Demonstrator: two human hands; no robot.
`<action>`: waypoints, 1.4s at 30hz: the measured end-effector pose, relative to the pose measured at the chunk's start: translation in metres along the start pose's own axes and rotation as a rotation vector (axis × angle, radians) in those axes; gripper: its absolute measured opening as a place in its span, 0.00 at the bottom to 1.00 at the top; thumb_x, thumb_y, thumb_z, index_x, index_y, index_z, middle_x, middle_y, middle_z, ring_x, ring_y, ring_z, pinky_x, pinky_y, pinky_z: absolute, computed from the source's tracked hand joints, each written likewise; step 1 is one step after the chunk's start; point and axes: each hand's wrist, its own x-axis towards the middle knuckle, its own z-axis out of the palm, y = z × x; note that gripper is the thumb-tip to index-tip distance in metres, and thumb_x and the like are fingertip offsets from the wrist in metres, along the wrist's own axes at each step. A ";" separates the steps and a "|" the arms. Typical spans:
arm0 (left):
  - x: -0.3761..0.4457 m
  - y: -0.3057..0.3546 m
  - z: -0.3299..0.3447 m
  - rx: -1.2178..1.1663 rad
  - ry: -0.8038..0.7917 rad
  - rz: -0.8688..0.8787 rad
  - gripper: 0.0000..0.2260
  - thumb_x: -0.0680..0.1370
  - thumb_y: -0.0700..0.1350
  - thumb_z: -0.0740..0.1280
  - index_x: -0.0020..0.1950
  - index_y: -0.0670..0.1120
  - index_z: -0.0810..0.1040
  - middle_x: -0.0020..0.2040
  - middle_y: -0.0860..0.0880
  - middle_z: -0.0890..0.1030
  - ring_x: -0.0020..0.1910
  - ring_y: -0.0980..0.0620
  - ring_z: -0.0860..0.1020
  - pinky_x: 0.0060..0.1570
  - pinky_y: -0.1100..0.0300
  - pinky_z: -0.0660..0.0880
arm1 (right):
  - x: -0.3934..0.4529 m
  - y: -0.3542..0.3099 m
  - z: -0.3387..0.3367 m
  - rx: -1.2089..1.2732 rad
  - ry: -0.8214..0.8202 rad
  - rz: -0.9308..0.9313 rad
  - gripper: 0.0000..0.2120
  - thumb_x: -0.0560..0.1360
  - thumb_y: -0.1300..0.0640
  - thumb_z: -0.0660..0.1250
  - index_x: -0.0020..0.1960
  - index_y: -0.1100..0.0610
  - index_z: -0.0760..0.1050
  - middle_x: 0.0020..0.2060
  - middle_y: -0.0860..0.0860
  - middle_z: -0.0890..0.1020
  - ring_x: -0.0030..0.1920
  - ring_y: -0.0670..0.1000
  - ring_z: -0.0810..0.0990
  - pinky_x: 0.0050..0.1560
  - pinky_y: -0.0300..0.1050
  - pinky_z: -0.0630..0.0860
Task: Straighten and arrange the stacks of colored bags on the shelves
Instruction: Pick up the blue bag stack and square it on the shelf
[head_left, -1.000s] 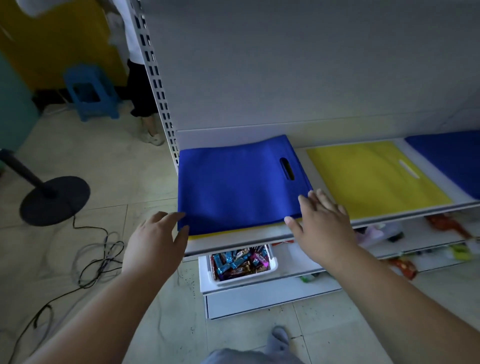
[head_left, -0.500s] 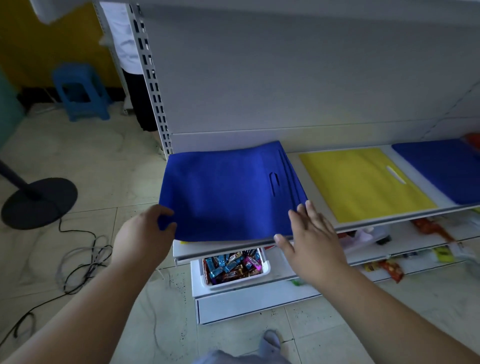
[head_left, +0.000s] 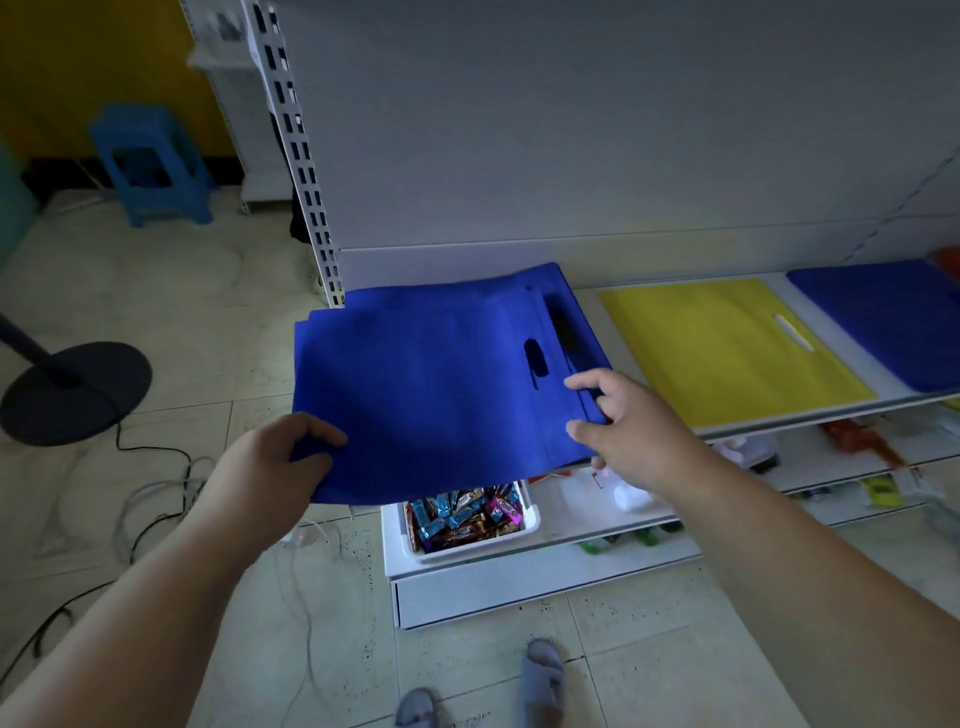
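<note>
Two hands, left (head_left: 270, 462) and right (head_left: 631, 431), grip blue bag stack (head_left: 431, 384); one yellow stack (head_left: 722, 348), second blue stack (head_left: 883, 322) alongside.

The near-left stack of bags (head_left: 431, 384) is deep blue; the bag (head_left: 727, 343) to its right is bright yellow, and the far-right one (head_left: 883, 322) blue again. The shelf (head_left: 587, 291) is white, the stool (head_left: 150, 166) blue, the far wall (head_left: 78, 62) mustard yellow.

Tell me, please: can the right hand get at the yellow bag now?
Probably not at once: the right hand grips the blue bags. The yellow bag lies uncovered just beside it, so the way is free after letting go.
</note>
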 end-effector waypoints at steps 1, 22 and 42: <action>-0.008 0.002 0.003 0.027 0.067 0.017 0.13 0.76 0.37 0.65 0.43 0.57 0.80 0.38 0.50 0.79 0.30 0.47 0.73 0.29 0.60 0.68 | -0.001 0.002 -0.002 -0.066 -0.021 -0.030 0.20 0.78 0.56 0.68 0.67 0.42 0.71 0.67 0.58 0.73 0.31 0.42 0.77 0.36 0.39 0.77; -0.106 0.223 0.289 -0.015 0.281 0.297 0.13 0.80 0.46 0.64 0.56 0.66 0.76 0.35 0.62 0.77 0.33 0.62 0.74 0.32 0.65 0.68 | -0.049 0.244 -0.301 -0.182 0.454 -0.296 0.16 0.78 0.57 0.67 0.64 0.45 0.77 0.46 0.41 0.81 0.45 0.32 0.76 0.47 0.19 0.65; -0.038 0.451 0.555 0.064 0.136 0.304 0.13 0.84 0.46 0.55 0.61 0.57 0.76 0.52 0.54 0.79 0.39 0.58 0.77 0.35 0.56 0.74 | 0.109 0.439 -0.565 -0.186 0.351 -0.165 0.17 0.80 0.48 0.60 0.68 0.41 0.71 0.39 0.52 0.84 0.39 0.52 0.83 0.42 0.55 0.79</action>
